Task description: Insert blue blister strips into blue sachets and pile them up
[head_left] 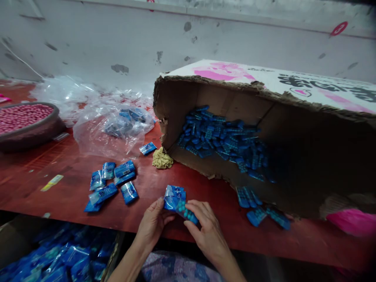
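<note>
Over the front of the red table, my left hand [155,218] pinches the left edge of a shiny blue packet [174,196] between thumb and fingers. My right hand [205,223] has its thumb and fingertips closed on a small blue card of turquoise balls [187,212]. This card meets the packet's lower right end; whether part of it is inside I cannot tell. To the left lies a loose group of blue packets [125,169]. Two or three more blue cards with turquoise balls [257,216] lie right of my hands, by the carton's lower edge.
A torn cardboard carton [223,92] lies on its side, holding a heap of blue cards [223,137]. A crumpled yellowish cloth [162,158] touches its corner. Clear plastic bags [96,133] and a bowl of pink balls [55,125] stand left. Below is a box of blue packets [79,258].
</note>
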A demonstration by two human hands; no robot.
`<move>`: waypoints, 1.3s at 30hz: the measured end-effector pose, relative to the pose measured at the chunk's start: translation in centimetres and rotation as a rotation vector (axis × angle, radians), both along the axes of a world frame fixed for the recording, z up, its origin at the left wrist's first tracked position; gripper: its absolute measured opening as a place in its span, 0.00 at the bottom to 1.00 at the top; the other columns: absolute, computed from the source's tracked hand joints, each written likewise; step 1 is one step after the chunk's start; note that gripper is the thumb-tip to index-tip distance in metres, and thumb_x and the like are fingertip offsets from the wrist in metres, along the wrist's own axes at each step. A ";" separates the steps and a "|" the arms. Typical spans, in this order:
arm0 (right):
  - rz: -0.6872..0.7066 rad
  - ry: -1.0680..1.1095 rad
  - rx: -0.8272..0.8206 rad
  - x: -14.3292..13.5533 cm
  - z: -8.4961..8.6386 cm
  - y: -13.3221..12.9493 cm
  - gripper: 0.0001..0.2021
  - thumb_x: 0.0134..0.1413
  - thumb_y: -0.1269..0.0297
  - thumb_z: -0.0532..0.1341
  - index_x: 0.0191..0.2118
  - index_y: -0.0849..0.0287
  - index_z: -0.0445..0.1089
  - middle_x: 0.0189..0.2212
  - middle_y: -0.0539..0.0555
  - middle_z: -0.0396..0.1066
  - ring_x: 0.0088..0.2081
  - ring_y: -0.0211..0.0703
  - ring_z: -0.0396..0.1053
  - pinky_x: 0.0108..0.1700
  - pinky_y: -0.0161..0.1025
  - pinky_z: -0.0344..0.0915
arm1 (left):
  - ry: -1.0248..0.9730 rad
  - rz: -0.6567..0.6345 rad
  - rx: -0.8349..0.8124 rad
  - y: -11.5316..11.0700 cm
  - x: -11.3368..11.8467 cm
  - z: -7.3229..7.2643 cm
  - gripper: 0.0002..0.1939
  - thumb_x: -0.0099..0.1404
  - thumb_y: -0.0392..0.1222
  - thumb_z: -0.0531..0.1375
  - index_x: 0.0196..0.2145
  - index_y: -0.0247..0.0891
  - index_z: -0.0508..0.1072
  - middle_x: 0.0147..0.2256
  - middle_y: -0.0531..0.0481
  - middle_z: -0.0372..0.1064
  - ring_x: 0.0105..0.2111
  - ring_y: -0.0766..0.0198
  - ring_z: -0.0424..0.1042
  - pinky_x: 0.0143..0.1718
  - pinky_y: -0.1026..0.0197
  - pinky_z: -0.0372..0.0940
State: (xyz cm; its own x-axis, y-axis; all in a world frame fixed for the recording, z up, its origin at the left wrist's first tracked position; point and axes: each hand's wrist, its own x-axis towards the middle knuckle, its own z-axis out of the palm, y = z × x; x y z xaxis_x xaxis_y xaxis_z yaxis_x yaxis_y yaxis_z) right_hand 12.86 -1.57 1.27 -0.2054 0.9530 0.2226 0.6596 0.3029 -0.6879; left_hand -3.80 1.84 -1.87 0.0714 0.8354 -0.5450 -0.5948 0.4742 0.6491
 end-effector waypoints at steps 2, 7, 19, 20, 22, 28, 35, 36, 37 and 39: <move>0.008 -0.015 0.005 -0.1 0.1 0.0 0.19 0.49 0.76 0.58 0.48 0.54 0.62 0.46 0.53 0.65 0.45 0.45 0.60 0.49 0.44 0.60 | -0.012 -0.030 -0.008 -0.1 0.0 0.0 0.12 0.47 0.46 0.65 0.27 0.34 0.72 0.24 0.49 0.74 0.24 0.63 0.72 0.24 0.63 0.67; 0.025 -0.064 0.025 -0.2 0.3 -0.1 0.19 0.49 0.75 0.58 0.48 0.53 0.62 0.47 0.53 0.66 0.45 0.47 0.60 0.48 0.45 0.61 | 0.015 -0.007 0.010 -0.1 -0.1 0.5 0.11 0.47 0.44 0.65 0.26 0.35 0.72 0.23 0.50 0.74 0.23 0.64 0.71 0.24 0.64 0.67; -0.007 -0.098 0.106 -1.6 -1.6 0.1 0.21 0.50 0.74 0.57 0.52 0.54 0.60 0.46 0.56 0.65 0.45 0.49 0.61 0.45 0.47 0.65 | 0.067 0.012 0.026 -0.3 1.2 0.6 0.13 0.47 0.44 0.65 0.28 0.36 0.69 0.23 0.52 0.72 0.22 0.65 0.70 0.25 0.62 0.66; -0.012 -0.123 0.119 -1.9 -1.8 0.0 0.21 0.51 0.74 0.56 0.51 0.54 0.61 0.47 0.56 0.65 0.45 0.49 0.61 0.45 0.48 0.65 | 0.046 0.010 0.007 -0.3 1.3 0.7 0.13 0.47 0.43 0.65 0.29 0.35 0.69 0.24 0.52 0.72 0.22 0.65 0.70 0.26 0.62 0.66; -0.012 -0.145 0.137 -2.5 -2.0 -0.2 0.19 0.52 0.74 0.55 0.51 0.54 0.62 0.47 0.57 0.64 0.46 0.50 0.60 0.45 0.49 0.65 | 0.018 0.016 -0.034 -0.3 1.5 1.1 0.12 0.47 0.40 0.65 0.29 0.35 0.69 0.25 0.52 0.73 0.23 0.66 0.71 0.27 0.62 0.66; 0.002 0.143 0.059 -2.7 -1.8 0.1 0.16 0.51 0.74 0.57 0.46 0.53 0.66 0.46 0.56 0.65 0.47 0.47 0.61 0.48 0.46 0.63 | -0.026 0.009 -0.057 0.0 1.0 1.3 0.08 0.49 0.37 0.64 0.28 0.35 0.70 0.24 0.52 0.73 0.24 0.67 0.71 0.26 0.65 0.66; 0.000 0.863 -0.311 -2.3 -2.8 0.9 0.19 0.47 0.70 0.61 0.48 0.51 0.64 0.44 0.52 0.67 0.44 0.43 0.67 0.46 0.42 0.64 | -0.127 -0.197 -0.051 0.2 0.0 1.5 0.07 0.53 0.36 0.61 0.33 0.35 0.72 0.30 0.48 0.74 0.28 0.64 0.72 0.30 0.61 0.67; -0.002 0.921 -0.345 -2.2 -3.1 1.0 0.24 0.44 0.69 0.63 0.50 0.50 0.62 0.45 0.53 0.66 0.43 0.43 0.67 0.44 0.41 0.65 | -0.159 -0.238 -0.055 0.2 -0.1 1.4 0.08 0.54 0.37 0.60 0.35 0.35 0.72 0.31 0.47 0.74 0.29 0.63 0.72 0.30 0.61 0.67; 0.007 0.957 -0.374 -2.2 -3.4 1.1 0.28 0.42 0.68 0.65 0.52 0.49 0.60 0.47 0.53 0.65 0.43 0.43 0.67 0.43 0.41 0.66 | -0.196 -0.274 -0.058 0.1 -0.1 1.3 0.10 0.55 0.37 0.59 0.36 0.34 0.72 0.32 0.46 0.74 0.30 0.62 0.73 0.31 0.60 0.67; 0.058 0.998 -0.426 -2.1 -3.6 1.3 0.36 0.37 0.66 0.67 0.55 0.48 0.56 0.52 0.54 0.60 0.43 0.44 0.67 0.41 0.40 0.66 | -0.261 -0.322 -0.058 -0.1 -0.1 1.1 0.11 0.56 0.36 0.58 0.39 0.33 0.72 0.34 0.45 0.74 0.32 0.61 0.73 0.33 0.59 0.67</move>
